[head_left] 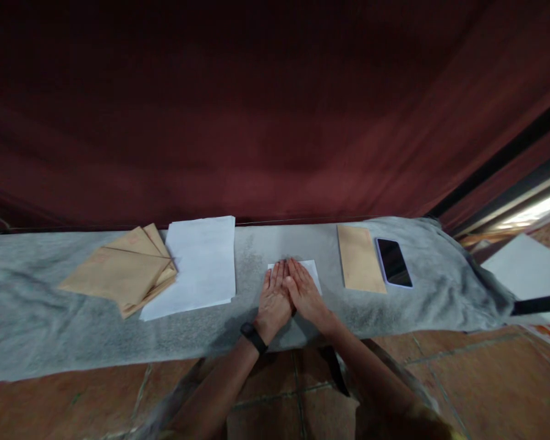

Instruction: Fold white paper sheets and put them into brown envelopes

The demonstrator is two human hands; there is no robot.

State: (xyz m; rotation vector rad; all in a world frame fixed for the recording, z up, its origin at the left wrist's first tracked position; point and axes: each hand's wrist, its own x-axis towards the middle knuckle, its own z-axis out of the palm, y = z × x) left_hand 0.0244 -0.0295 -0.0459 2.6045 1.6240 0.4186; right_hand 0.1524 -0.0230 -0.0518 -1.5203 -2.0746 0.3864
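A small white sheet of paper [312,269], seemingly folded, lies on the grey cloth in front of me, mostly covered by my hands. My left hand [276,297] rests flat on it, fingers stretched out and pointing away from me. Beside it, my right hand [306,296] also presses flat on the paper, its thumb touching the left hand. Neither hand grips anything. To the right of them lies one brown envelope [361,260]. On the left is a stack of white paper sheets [204,266].
Several brown envelopes [123,269] are fanned at the left, partly overlapping the white stack. A phone [394,263] with a dark screen lies right of the single envelope. The grey cloth [36,318] covers a long narrow surface, with a dark red curtain [275,134] behind it.
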